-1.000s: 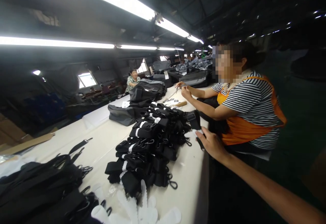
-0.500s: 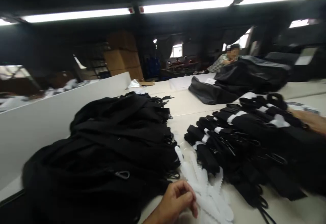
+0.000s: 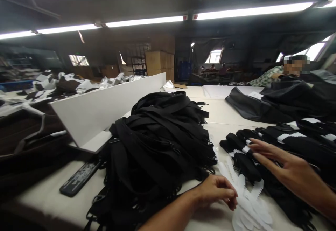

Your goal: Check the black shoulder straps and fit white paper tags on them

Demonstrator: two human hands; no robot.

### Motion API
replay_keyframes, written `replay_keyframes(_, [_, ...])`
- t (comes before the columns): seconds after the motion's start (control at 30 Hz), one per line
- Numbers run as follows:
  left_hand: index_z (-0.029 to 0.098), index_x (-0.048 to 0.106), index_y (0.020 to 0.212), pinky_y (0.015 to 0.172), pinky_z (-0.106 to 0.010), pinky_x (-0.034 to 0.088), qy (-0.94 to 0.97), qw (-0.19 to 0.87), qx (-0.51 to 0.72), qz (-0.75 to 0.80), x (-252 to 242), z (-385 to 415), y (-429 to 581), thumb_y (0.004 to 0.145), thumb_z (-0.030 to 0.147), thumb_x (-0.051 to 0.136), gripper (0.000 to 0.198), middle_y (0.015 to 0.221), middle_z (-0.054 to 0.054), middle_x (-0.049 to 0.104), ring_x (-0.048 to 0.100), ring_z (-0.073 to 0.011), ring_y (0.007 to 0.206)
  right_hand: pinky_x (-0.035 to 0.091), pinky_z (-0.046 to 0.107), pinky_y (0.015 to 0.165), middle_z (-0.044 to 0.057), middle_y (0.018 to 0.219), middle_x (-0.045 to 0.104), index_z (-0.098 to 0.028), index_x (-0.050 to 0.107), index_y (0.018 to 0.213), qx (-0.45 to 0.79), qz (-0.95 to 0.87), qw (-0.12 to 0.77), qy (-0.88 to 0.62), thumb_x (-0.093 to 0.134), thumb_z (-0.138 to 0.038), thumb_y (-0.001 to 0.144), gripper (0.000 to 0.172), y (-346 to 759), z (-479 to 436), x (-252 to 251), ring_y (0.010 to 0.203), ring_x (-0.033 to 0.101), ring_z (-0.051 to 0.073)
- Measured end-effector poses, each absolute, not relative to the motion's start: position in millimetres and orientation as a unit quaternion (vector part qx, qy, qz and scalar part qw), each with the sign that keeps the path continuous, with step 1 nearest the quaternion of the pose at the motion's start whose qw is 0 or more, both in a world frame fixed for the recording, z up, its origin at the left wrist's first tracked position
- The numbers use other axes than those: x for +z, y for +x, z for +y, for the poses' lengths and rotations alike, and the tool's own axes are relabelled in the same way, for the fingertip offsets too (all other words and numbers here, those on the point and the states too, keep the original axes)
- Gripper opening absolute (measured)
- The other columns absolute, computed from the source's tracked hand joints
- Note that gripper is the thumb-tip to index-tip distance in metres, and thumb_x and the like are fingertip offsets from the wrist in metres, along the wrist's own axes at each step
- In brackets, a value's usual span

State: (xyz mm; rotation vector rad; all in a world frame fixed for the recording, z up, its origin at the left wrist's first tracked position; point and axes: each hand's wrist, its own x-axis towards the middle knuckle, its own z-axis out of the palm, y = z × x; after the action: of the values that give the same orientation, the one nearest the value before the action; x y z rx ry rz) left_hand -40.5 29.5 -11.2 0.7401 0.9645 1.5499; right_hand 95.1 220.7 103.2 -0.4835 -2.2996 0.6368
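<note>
My left hand (image 3: 219, 191) is held low over the table, its fingers curled together beside a loose pile of white serrated strips (image 3: 248, 203); whatever its fingers may hold is too small to make out. My right hand (image 3: 283, 162) reaches in from the right with fingers stretched out, above bundles of black straps (image 3: 246, 164) wrapped in white strips. To the left of my left hand lies a large heap of black straps (image 3: 160, 136) with metal hooks along its right edge.
A white panel (image 3: 112, 108) stands behind the heap on the left. A dark phone (image 3: 80, 178) lies on the table near it. Black bags (image 3: 288, 98) sit at the far right, where a person (image 3: 270, 75) leans. Brown and white material is piled beyond the panel.
The view has swung left, bringing the phone and the panel's end into sight. My right hand has come in from the right edge over the wrapped bundles. My left hand keeps its curled shape.
</note>
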Motion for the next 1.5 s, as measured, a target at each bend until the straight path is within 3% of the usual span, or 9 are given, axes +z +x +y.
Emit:
replay_keyframes(0.13, [0.010,0.065,0.073,0.061,-0.031,0.043,0.301,0.519,0.697,0.392,2,23,-53,0.051,0.042,0.087,0.045,0.062,-0.005,0.065,0.060,-0.0153,0.052,0.059,0.043,0.085,0.010,0.118,0.066,-0.027,0.056,0.134,0.335,-0.916,0.218,-0.040,0.057,-0.046,0.089,0.049,-7,153,112,0.098,0.067,0.025])
replay_keyframes(0.37, [0.013,0.061,0.067,0.054,-0.031,0.044,0.248,0.463,0.778,0.345,29,15,-56,0.045,0.045,0.082,0.044,0.056,-0.003,0.059,0.054,-0.0142,0.046,0.049,0.038,0.097,0.010,0.118,0.062,-0.020,0.065,0.122,0.208,-0.933,0.291,0.027,0.066,-0.043,0.085,0.043,-184,83,147,0.109,0.061,0.025])
replay_keyframes(0.57, [0.009,0.066,0.059,0.049,-0.032,0.043,0.257,0.487,0.764,0.336,40,9,-50,0.030,0.047,0.085,0.051,0.055,-0.006,0.059,0.050,-0.0137,0.041,0.049,0.032,0.078,0.007,0.095,0.066,-0.018,0.069,0.094,0.162,-0.940,0.301,-0.007,0.074,-0.029,0.076,0.022,-229,45,163,0.089,0.064,0.023])
replay_keyframes(0.77, [0.010,0.065,0.062,0.049,-0.029,0.045,0.258,0.489,0.769,0.320,38,7,-55,0.044,0.038,0.081,0.037,0.054,-0.005,0.061,0.055,-0.0141,0.042,0.039,0.030,0.067,0.002,0.074,0.065,-0.021,0.062,0.103,0.082,-0.932,0.354,-0.002,0.051,-0.008,0.079,0.029,-190,36,213,0.070,0.061,0.022])
replay_keyframes(1.0, [0.010,0.064,0.068,0.048,-0.026,0.045,0.270,0.463,0.781,0.320,33,9,-62,0.055,0.038,0.081,0.035,0.056,-0.005,0.062,0.055,-0.0126,0.045,0.047,0.029,0.071,0.005,0.093,0.070,-0.017,0.064,0.112,-0.023,-0.777,0.628,0.026,0.053,0.001,0.077,0.041,-94,58,320,0.074,0.065,0.017])
replay_keyframes(1.13, [0.010,0.064,0.077,0.052,-0.024,0.045,0.293,0.454,0.784,0.305,36,2,-73,0.063,0.032,0.082,0.032,0.061,-0.005,0.064,0.057,-0.0117,0.050,0.042,0.025,0.054,0.003,0.077,0.063,-0.016,0.067,0.113,0.005,-0.708,0.705,0.025,0.050,-0.008,0.091,0.029,-7,72,361,0.058,0.055,0.010])
replay_keyframes(1.23, [0.011,0.066,0.092,0.061,-0.024,0.049,0.309,0.459,0.784,0.283,43,-4,-74,0.064,0.027,0.083,0.037,0.075,-0.007,0.068,0.063,-0.0145,0.065,0.035,0.023,0.046,-0.002,0.068,0.054,-0.018,0.068,0.113,0.019,-0.710,0.704,-0.029,0.050,-0.011,0.095,0.027,62,80,362,0.050,0.048,0.006])
replay_keyframes(1.37, [0.027,0.044,0.139,0.104,-0.043,0.043,0.340,0.513,0.771,0.168,70,-18,-54,0.060,0.032,0.085,0.089,0.136,-0.013,0.056,0.053,-0.0301,0.126,0.033,0.020,0.038,-0.004,0.060,0.053,-0.020,0.071,0.107,0.019,-0.736,0.668,-0.108,0.056,-0.008,0.091,0.025,143,81,326,0.041,0.047,0.006])
replay_keyframes(1.5, [0.033,0.039,0.144,0.103,-0.054,0.044,0.347,0.556,0.742,0.140,97,-37,-23,0.072,0.041,0.077,0.083,0.139,-0.013,0.055,0.052,-0.0348,0.127,0.038,0.018,0.038,-0.003,0.071,0.061,-0.026,0.071,0.108,0.029,-0.748,0.633,-0.198,0.056,-0.011,0.089,0.029,216,78,282,0.044,0.050,0.006])
